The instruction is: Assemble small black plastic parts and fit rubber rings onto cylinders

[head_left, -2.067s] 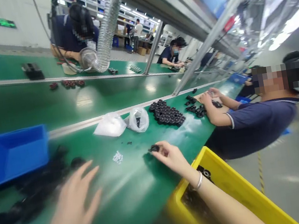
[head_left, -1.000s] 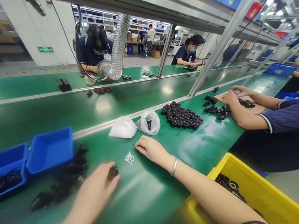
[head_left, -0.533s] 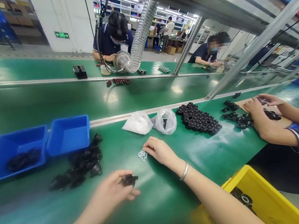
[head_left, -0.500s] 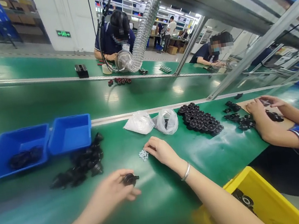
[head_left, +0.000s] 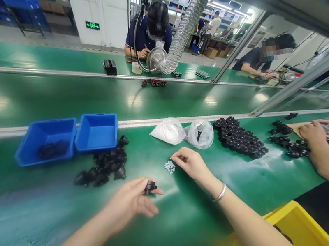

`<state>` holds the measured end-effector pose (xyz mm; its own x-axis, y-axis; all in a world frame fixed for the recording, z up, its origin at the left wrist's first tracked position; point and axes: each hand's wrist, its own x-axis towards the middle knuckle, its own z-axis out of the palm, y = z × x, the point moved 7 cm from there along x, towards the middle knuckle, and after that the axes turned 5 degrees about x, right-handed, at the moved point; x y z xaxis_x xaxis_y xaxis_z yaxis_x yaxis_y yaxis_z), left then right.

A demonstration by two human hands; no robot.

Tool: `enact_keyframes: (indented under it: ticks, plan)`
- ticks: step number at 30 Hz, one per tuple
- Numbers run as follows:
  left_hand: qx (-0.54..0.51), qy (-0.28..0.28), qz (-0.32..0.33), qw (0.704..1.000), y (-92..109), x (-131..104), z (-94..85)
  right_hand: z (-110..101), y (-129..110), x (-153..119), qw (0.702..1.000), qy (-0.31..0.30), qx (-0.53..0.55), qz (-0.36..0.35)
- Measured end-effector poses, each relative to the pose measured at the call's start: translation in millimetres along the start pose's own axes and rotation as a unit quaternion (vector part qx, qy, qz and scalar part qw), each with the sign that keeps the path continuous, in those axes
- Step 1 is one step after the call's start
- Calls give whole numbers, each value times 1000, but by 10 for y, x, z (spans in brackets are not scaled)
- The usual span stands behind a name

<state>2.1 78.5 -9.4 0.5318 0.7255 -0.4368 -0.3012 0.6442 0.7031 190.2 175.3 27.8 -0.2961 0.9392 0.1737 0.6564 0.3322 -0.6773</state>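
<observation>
Green exit sign (head_left: 92, 25) on white wall (head_left: 118, 20).

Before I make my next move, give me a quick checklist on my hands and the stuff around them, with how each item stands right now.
1. Left hand gripping the black plastic part: ok, it sits between thumb and fingers.
2. Right hand at the small pale pieces: ok, fingertips are at the pile's upper right edge.
3. A piece pinched in the right fingertips: cannot tell, too small to make out.
4. Pale pieces in a container: not ok, they lie loose on the green tabletop.
5. Neighbour's hands apart from yours: ok, well to the right.
6. Contents of the yellow bin: cannot tell, mostly out of view.
</observation>
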Motion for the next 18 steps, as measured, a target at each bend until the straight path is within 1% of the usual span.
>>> enact_keyframes:
  ticks: [2, 4, 6, 9, 12, 14, 18]
  plan:
    - [-32, -14, -4, 999, -8, 1, 2, -63, -116, -28, 999, 30, 31, 3]
    - [-63, -34, 3, 997, 3, -10, 15, -84, -252, -84, 996, 51, 72, 7]
    - [-90, -45, 14, 995, 26, -26, 23, -35, -372, -157, 993, 49, 110, 12]
    - [-107, -42, 25, 993, 57, -48, 29, 107, -488, -271, 987, 29, 158, 15]
    - [-89, -47, 29, 994, 59, -63, 60, 201, -552, -358, 981, 27, 190, 10]
    - [-67, -47, 36, 996, 43, -63, 75, 231, -606, -399, 981, 30, 192, -4]
    - [12, -36, 79, 996, -1, -27, 54, 316, -763, -472, 985, 14, 156, -70]
